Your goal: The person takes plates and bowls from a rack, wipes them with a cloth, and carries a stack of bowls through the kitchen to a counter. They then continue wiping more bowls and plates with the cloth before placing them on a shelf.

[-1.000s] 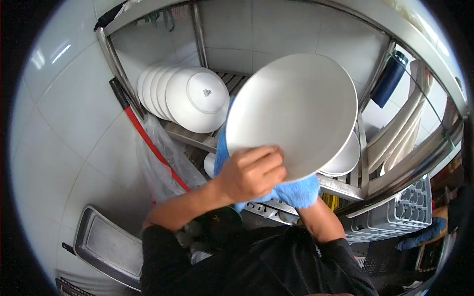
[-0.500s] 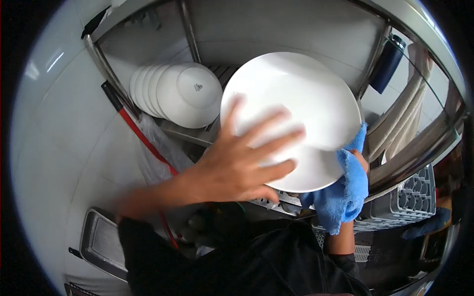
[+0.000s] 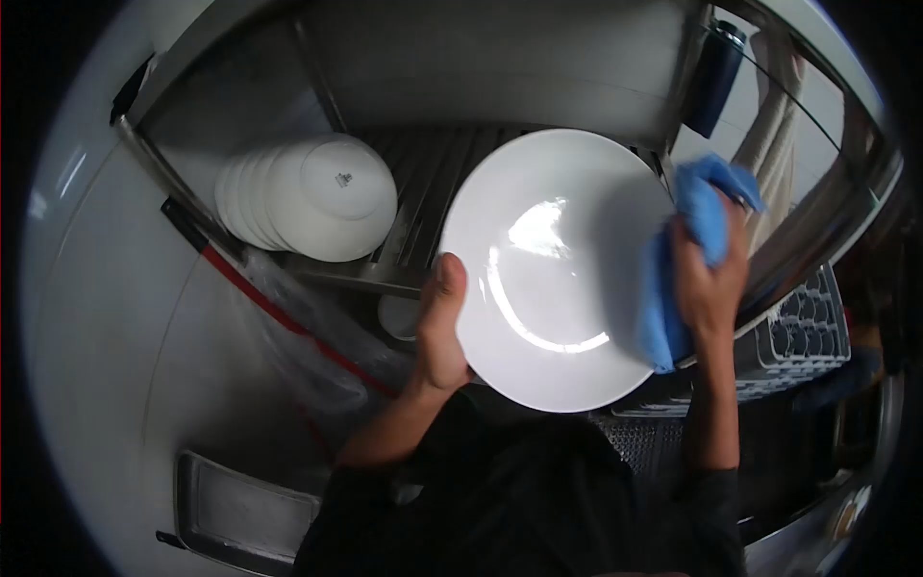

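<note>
A large white plate (image 3: pixel 548 279) is tilted toward me, with light glinting off its glossy face. My left hand (image 3: pixel 443 322) grips its left edge, thumb at the rim and the other fingers hidden behind. At the plate's right edge, my right hand (image 3: pixel 711 274) is closed around a bunched blue cloth (image 3: pixel 663 303). Part of the cloth hangs along the rim, and another part sticks up above the fingers.
Several white plates (image 3: pixel 336 207) lean in a row on the slatted metal shelf (image 3: pixel 418 159). A red pole (image 3: pixel 250 288) slants at the left, above a metal tray (image 3: pixel 245 514). A dark bottle (image 3: pixel 716 82) and grey dish rack (image 3: pixel 808 332) are at the right.
My left hand, earlier spread and blurred over the plate's face, now holds its left edge. My right hand has moved up along the right side with the cloth.
</note>
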### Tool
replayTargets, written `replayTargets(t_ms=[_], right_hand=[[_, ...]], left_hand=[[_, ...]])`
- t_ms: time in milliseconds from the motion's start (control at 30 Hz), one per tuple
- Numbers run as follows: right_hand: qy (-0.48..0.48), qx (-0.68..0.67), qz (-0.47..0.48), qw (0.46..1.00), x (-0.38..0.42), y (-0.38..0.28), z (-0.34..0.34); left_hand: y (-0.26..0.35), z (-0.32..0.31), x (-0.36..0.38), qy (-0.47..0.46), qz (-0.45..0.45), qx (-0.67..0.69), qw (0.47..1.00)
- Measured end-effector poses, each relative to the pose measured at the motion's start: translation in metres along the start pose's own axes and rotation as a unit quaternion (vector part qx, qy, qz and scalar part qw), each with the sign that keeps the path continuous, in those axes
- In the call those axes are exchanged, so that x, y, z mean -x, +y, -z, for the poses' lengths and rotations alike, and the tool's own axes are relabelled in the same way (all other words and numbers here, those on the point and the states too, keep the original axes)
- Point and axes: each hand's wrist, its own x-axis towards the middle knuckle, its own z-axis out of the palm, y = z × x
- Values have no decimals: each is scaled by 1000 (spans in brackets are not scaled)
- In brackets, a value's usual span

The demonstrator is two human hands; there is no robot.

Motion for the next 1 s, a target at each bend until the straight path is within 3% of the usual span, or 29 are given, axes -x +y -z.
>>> replayTargets(t_ms=[67, 133, 200, 233, 267, 367, 467, 533, 567, 667, 700, 733, 800, 867, 967, 1000], right_hand=[[-24, 192, 134, 972, 2, -15, -21], [-111, 87, 115, 983, 26, -26, -46], [-182, -48, 179, 966, 46, -51, -53], [-226, -90, 162, 956, 57, -62, -52], [-269, -135, 146, 942, 66, -71, -48], [-418, -96, 156, 890, 71, -61, -17], [-312, 74, 177, 930, 55, -32, -14], [-242, 205, 143, 938, 31, -19, -18], [-210, 203, 142, 946, 24, -16, -25], [-283, 29, 126, 950, 30, -32, -38], [-307, -27, 171, 936, 39, -35, -41], [-349, -53, 195, 915, 44, -44, -33], [-491, -131, 136, 851, 41, -54, -3], [-526, -265, 101, 802, 32, -36, 24], [-420, -358, 14, 834, 20, -19, 80], [-304, -439, -63, 843, 33, -17, 90]], left_hand=[[-12, -11, 3, -20, 3, -43, 999], [-22, -23, 1, -25, -10, -84, 996], [-27, -20, -9, -13, -3, -83, 996], [-34, 0, -13, 0, -4, -107, 994], [-31, 9, -17, -11, 27, -17, 999], [-3, 4, -21, 22, -24, -28, 999], [11, 16, -14, -13, 28, -35, 999], [5, 8, -4, -17, 64, -64, 996], [-1, 1, 0, -21, 81, -77, 994], [-11, -18, -9, -32, 131, -38, 990], [-14, -12, -14, -18, 152, -8, 988], [-19, -8, -22, -15, 172, 64, 983], [-13, -6, -33, -14, 175, 60, 983], [-15, -4, -44, 29, 140, 16, 990], [-11, 4, -60, 64, 152, -2, 986], [-12, 7, -66, 78, 157, -6, 985]])
